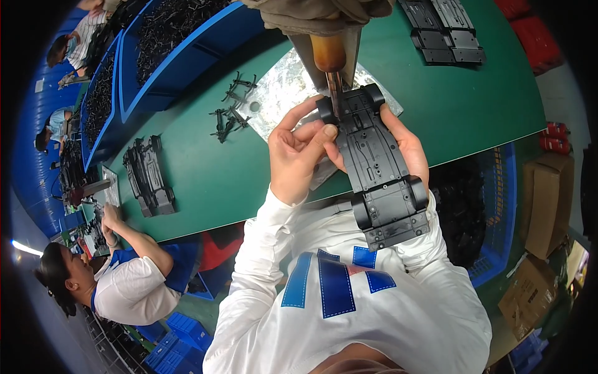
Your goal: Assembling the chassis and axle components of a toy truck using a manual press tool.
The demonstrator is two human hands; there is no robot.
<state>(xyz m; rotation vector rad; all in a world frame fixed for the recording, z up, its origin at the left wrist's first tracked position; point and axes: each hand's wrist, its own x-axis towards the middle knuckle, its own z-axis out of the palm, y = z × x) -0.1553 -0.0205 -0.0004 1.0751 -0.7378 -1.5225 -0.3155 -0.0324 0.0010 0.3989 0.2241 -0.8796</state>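
Observation:
A black toy car chassis (380,168), underside up with its wheels on, is held over the near edge of the green table (205,181). My left hand (298,153) pinches its far end with thumb and fingertips beside a front wheel. My right hand (410,146) cups the chassis from below on the right side. A tool with a brown handle (328,51) hangs down from above, and its metal tip meets the chassis's far end close to my left thumb. A brownish cloth (314,15) covers the tool's top.
A shiny metal plate (280,87) lies under the work, with small black plastic parts (229,115) beside it. Chassis stacks sit at left (149,177) and far right (445,31). Blue bins (180,43) of black parts line the far side. A co-worker (124,280) sits left. Cardboard boxes (545,206) stand right.

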